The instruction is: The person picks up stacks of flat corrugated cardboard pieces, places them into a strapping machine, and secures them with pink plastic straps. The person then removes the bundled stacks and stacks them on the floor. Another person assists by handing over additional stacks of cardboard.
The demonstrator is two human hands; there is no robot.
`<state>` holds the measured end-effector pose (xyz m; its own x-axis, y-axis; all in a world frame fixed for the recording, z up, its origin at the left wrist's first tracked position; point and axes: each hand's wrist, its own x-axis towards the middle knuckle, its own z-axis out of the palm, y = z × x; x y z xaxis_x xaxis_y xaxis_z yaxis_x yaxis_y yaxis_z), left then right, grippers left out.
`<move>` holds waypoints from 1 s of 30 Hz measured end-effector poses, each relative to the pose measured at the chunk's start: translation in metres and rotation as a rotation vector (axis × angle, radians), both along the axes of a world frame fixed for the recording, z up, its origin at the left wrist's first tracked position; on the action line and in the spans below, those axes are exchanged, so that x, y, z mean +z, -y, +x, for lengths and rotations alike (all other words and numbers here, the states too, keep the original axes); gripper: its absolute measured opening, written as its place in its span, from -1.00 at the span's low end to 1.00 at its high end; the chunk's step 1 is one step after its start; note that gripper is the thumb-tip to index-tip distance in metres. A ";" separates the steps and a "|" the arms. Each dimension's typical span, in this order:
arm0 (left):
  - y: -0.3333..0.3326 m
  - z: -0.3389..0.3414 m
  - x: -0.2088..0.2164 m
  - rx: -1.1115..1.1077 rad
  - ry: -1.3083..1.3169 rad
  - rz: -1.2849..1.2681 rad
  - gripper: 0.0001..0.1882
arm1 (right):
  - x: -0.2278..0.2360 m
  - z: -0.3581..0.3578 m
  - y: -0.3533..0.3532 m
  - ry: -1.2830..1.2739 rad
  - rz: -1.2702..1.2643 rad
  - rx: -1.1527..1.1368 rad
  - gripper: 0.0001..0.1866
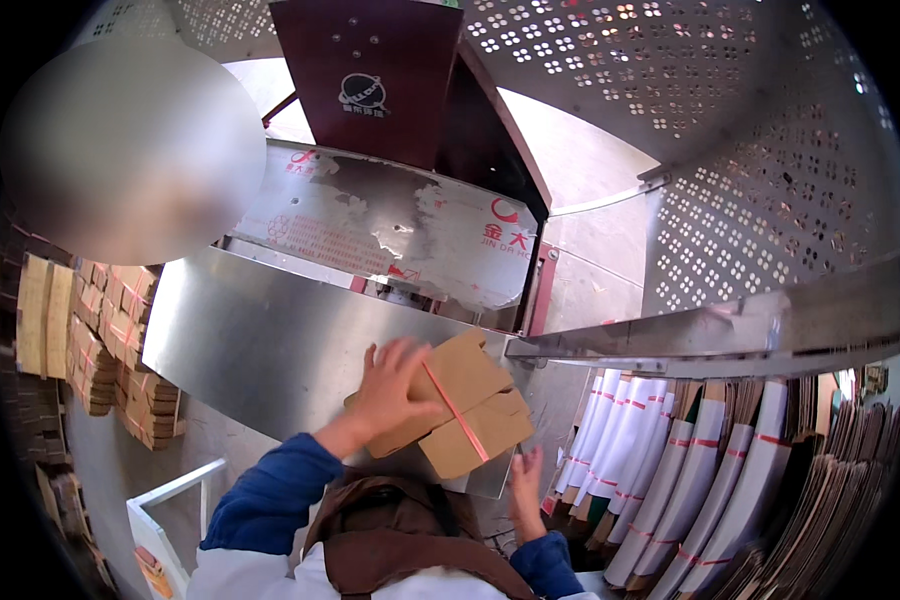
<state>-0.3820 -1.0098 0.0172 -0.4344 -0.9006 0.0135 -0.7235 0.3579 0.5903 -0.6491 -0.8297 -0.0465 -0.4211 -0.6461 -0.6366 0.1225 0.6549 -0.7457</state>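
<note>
A bundle of flat brown cardboard pieces (480,435), bound by a pink strap, lies at an angle on the near right part of a metal table (260,330). My left hand (395,390) rests on the bundle's left side, its thumb stretched over the top and its fingers spread, somewhat smeared by motion. Just right of the bundle, past the table's corner, my right hand (527,490) is raised with its fingers apart and nothing in it. The bundle's underside is hidden.
Beyond the table stands a dark red machine (370,80) with a film-covered metal plate (390,225). A perforated metal guard (750,220) curves round the right. Strapped white sheet bundles (620,430) stand lower right; cardboard stacks (120,330) are at left. A blurred pale patch covers the upper left.
</note>
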 end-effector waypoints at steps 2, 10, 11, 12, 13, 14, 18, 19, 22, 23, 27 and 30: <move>0.014 0.017 -0.022 0.131 -0.115 0.221 -0.16 | 0.004 0.031 0.001 0.263 0.041 -0.052 -0.06; -0.045 0.095 -0.050 0.249 -0.286 0.507 -0.12 | -0.035 0.073 0.044 0.463 0.007 0.092 -0.33; -0.057 0.119 -0.049 0.311 -0.343 0.493 -0.12 | -0.034 0.095 0.056 0.433 0.009 0.126 -0.32; -0.062 0.146 -0.047 0.365 -0.408 0.480 -0.11 | -0.031 0.120 0.070 0.395 0.009 0.155 -0.30; -0.065 0.179 -0.044 0.449 -0.432 0.483 -0.11 | -0.032 0.148 0.089 0.365 0.018 0.229 -0.31; -0.074 0.216 -0.040 0.540 -0.456 0.491 -0.10 | -0.034 0.184 0.108 0.337 0.033 0.308 -0.31; -0.100 0.379 -0.047 0.860 -0.452 0.419 -0.09 | -0.034 0.369 0.179 0.323 0.108 0.665 -0.25; -0.087 0.400 -0.048 0.885 -0.468 0.397 -0.10 | -0.028 0.394 0.202 0.315 0.132 0.727 -0.24; -0.071 0.492 -0.053 0.997 -0.534 0.242 -0.14 | -0.024 0.499 0.255 0.401 0.157 0.976 -0.10; -0.079 0.518 -0.063 1.042 -0.581 0.143 -0.15 | -0.020 0.535 0.256 0.378 0.105 1.039 -0.05; -0.076 0.568 -0.025 1.074 -0.539 0.289 -0.15 | -0.027 0.583 0.302 0.310 0.167 1.132 -0.02; -0.113 0.558 -0.052 1.302 -0.397 0.098 -0.16 | -0.010 0.606 0.295 0.301 0.205 1.133 -0.14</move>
